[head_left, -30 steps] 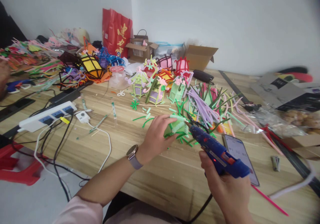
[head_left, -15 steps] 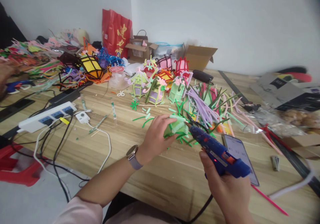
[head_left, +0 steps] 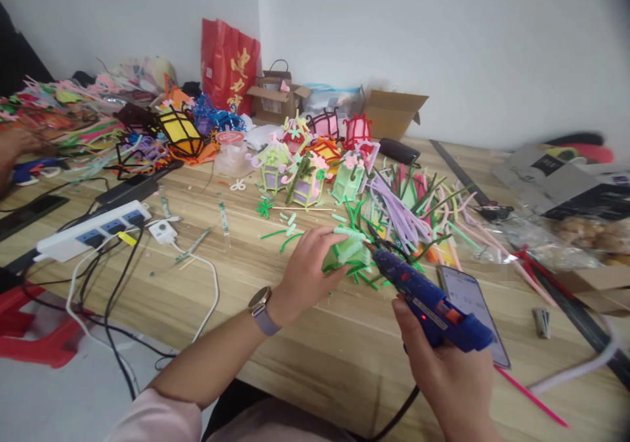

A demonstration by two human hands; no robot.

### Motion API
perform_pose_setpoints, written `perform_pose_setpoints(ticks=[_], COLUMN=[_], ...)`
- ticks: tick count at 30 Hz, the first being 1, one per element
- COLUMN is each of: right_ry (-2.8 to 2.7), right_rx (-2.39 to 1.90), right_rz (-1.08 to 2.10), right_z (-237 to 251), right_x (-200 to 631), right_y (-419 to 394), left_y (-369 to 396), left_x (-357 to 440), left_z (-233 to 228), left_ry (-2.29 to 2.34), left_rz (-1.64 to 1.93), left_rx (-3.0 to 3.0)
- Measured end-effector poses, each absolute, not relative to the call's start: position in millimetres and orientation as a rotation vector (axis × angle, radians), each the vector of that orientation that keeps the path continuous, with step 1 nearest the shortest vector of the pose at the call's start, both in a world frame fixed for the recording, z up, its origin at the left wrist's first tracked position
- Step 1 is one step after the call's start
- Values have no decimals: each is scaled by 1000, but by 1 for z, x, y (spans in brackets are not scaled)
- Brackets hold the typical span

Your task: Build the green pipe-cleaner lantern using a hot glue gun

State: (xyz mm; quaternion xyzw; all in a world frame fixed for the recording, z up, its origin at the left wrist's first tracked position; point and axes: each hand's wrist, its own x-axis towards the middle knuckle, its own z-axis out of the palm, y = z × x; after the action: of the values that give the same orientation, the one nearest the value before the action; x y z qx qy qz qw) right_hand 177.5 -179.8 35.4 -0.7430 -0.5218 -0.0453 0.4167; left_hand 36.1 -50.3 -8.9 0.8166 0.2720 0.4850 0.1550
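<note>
The left hand (head_left: 308, 266) pinches a little green house (head_left: 347, 251). The right hand (head_left: 450, 373) squeezes the blue glue gun (head_left: 427, 303), tip touching it. Gluing looks unfinished.

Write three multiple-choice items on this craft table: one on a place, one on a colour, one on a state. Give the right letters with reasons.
1. Where does the phone lie?
A. on the wooden table beside the right hand
B. on the power strip
C. inside the cardboard box

2. What colour is the glue gun?
A. yellow
B. blue
C. white

3. How is the small green lantern placed?
A. hanging from the wall
B. lying alone, untouched
C. gripped by the left hand, with the gun's nozzle at its side

Answers:
1. A, since it lies flat on the wood just right of the gun.
2. B, since its body is blue with an orange trigger.
3. C, since the fingers close around it and the nozzle tip meets it.
</note>
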Motion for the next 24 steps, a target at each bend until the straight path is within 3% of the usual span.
perform_pose_setpoints(ticks=[24], right_ry=[-1292], right_rx=[-1889], right_rz=[-141], right_z=[34], right_x=[176], right_y=[-181], left_y=[-51], left_x=[36], left_z=[-10], left_ry=[798], left_rz=[1389], left_rx=[2334])
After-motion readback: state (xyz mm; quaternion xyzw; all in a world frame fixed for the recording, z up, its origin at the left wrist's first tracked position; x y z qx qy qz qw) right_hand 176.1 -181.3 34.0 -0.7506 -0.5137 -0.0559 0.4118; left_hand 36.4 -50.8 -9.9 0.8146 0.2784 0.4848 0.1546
